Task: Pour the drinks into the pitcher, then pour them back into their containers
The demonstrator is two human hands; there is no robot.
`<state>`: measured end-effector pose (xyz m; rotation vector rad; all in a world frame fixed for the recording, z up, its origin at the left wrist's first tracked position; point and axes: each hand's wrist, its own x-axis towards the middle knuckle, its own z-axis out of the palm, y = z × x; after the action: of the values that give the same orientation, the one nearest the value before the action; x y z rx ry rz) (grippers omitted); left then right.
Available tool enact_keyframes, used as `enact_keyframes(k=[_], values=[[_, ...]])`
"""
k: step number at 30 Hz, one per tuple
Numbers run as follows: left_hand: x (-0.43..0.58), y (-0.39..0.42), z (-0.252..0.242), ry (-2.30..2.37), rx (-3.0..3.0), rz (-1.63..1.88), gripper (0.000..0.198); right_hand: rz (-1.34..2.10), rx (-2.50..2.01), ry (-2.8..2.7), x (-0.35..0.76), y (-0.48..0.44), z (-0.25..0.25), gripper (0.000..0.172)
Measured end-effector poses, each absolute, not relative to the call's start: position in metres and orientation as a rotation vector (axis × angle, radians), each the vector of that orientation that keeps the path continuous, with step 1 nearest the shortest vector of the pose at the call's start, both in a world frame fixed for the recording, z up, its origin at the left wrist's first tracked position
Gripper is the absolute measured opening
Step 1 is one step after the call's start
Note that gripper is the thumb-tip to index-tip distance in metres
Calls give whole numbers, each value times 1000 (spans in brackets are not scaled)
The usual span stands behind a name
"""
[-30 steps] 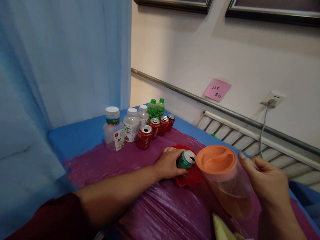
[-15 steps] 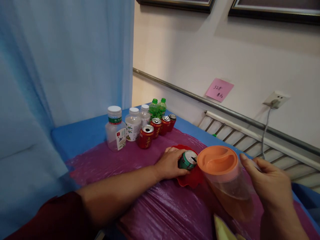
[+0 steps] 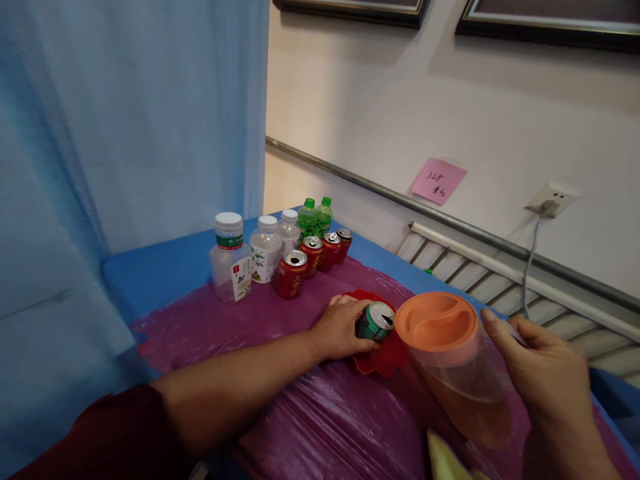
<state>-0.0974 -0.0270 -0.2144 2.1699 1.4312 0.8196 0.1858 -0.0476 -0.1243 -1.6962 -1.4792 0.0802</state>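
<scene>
My left hand (image 3: 345,327) is wrapped round a green drink can (image 3: 373,327), its opened silver top tilted toward the right. Beneath the can lies a red plate with a wavy rim (image 3: 373,367). In my right hand (image 3: 550,367) is the handle of a clear pitcher (image 3: 465,393) with an orange lid (image 3: 437,320). The pitcher holds brownish liquid and leans toward the can, its lid close to the can's top. Whether liquid is flowing between them I cannot tell.
Several red cans (image 3: 291,275) stand in a row behind, beside clear white-capped bottles (image 3: 233,267) and two green bottles (image 3: 307,217). Purple plastic sheeting (image 3: 320,413) covers the blue table (image 3: 150,267). A yellowish object (image 3: 445,460) lies at the front. A radiator (image 3: 450,273) lines the wall.
The pitcher and my right hand have shifted very slightly right and down. My left hand and the green can stay nearly still.
</scene>
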Motion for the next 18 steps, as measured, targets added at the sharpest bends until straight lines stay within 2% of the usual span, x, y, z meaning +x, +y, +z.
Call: enact_keyframes(k=[18], values=[[-98, -26, -215, 1425, 2153, 813, 75, 68, -1685, -1475, 184, -51, -123, 58]])
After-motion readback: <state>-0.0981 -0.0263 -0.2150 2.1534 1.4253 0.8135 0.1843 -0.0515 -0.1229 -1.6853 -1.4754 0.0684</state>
